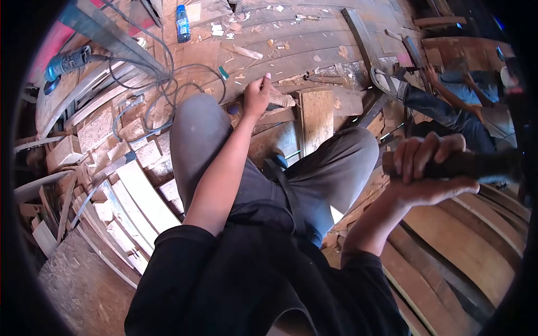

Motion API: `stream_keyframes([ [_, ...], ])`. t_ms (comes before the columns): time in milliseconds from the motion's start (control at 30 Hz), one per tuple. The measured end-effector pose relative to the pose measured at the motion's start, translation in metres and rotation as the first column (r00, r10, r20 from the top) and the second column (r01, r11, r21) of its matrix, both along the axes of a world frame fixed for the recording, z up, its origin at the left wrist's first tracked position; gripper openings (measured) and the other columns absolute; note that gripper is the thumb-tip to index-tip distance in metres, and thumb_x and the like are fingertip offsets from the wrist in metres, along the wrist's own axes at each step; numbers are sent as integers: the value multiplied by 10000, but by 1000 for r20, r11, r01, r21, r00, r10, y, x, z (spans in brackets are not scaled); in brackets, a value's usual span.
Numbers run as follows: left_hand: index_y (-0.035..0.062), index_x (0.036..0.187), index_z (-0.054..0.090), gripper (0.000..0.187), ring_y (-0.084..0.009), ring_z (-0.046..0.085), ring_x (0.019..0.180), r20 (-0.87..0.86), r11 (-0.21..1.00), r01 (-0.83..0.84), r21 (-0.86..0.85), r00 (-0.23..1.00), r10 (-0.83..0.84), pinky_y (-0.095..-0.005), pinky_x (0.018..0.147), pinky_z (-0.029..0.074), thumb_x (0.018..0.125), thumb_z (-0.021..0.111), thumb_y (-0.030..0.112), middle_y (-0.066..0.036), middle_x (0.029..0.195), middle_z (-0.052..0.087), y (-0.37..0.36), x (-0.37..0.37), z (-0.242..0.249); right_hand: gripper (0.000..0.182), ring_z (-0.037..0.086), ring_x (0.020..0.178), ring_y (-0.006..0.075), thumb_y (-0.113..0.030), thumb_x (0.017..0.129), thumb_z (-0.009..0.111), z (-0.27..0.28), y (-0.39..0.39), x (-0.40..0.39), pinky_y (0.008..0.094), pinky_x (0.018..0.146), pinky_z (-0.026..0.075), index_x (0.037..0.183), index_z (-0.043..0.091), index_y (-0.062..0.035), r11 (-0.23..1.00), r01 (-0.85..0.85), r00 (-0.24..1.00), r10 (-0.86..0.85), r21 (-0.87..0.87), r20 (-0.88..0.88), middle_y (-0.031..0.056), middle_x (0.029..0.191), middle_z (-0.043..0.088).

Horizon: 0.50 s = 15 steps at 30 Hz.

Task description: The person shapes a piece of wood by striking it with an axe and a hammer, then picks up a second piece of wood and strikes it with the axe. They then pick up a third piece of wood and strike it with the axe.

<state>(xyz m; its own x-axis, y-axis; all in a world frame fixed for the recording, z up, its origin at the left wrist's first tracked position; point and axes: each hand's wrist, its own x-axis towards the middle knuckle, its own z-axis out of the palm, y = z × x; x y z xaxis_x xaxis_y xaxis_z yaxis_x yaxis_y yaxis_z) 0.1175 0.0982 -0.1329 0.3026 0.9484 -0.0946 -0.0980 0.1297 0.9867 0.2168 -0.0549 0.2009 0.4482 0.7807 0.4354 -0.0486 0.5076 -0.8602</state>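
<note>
My left hand (257,98) is closed in front of my knees, its thumb pointing up; what it grips is hidden. Beside its fingers is a rough-ended wood piece (281,99). An upright board (316,120) stands between my knees, just right of that piece. Raised at the right, my right hand (428,162) is wrapped round a thick, dark cylindrical object (476,167), whose far end fades into the dark edge of the view.
A blue-labelled bottle (182,24) and wood chips are on the plank floor (302,42). A teal power tool (64,64) and looped cable (174,75) are at left. Curved boards (459,235) lie lower right. Another person's jeans-clad leg (443,109) extends from the right.
</note>
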Motion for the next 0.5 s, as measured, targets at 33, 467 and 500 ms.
stream_keyframes([
  [33,-22,702,615,510,-122,594,617,-24,999,43,28,999,-43,-268,648,466,1006,454,355,-92,656,667,2,0,6,711,273,279,95,-792,802,404,-4,-4,-6,234,260,247,818,403,-81,999,26,1000,-26,24,3,0,445,326],
  [467,-35,712,602,501,-192,603,568,-125,966,188,178,978,-167,-361,567,453,986,475,364,-159,613,633,3,27,16,713,287,294,115,-786,784,435,-72,-74,-26,255,273,267,825,366,-77,904,188,970,-232,-383,-73,5,463,316],
  [500,-35,710,600,505,-196,603,565,-154,963,199,184,973,-172,-364,564,453,986,474,369,-163,608,629,10,31,15,736,293,298,120,-799,758,460,-74,-75,-28,260,273,273,828,361,-73,886,205,962,-260,-416,-81,8,470,319],
])
